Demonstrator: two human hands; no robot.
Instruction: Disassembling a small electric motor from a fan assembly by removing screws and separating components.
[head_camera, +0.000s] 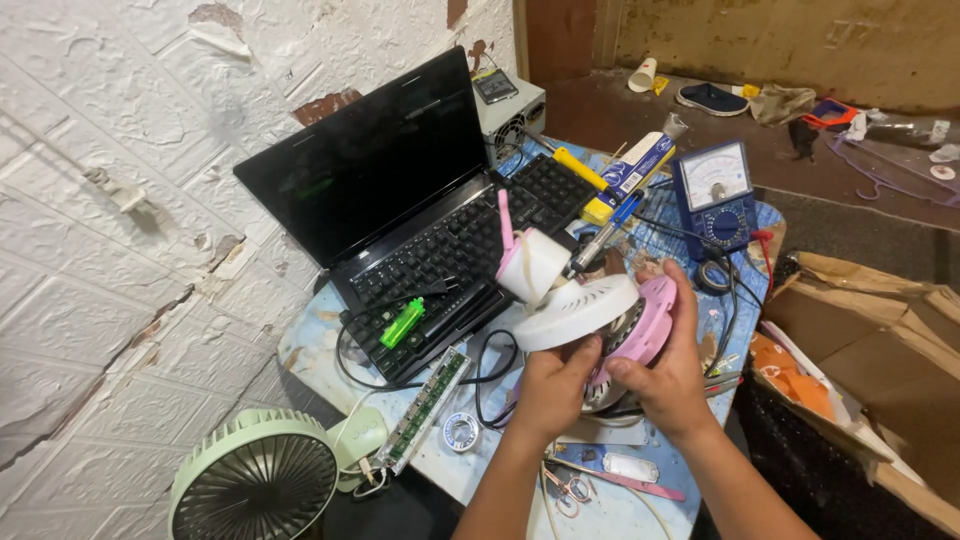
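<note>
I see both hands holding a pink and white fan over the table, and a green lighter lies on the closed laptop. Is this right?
Not quite. The head view shows the laptop open, its dark screen upright, with the green lighter lying on its keyboard. The rest is right: the left hand and the right hand hold the pink and white fan over the table.

One view only — a head-worn camera, looking steeply down and forward from above the near edge of the small table (320, 350). It sits close: both forearms enter from the bottom of the frame, and the left hand (552, 385) and right hand (668, 375) meet near the middle. The table's far edge — by the white wall (110, 150) at left — stays in view, with floor (850, 170) beyond at upper right.
</note>
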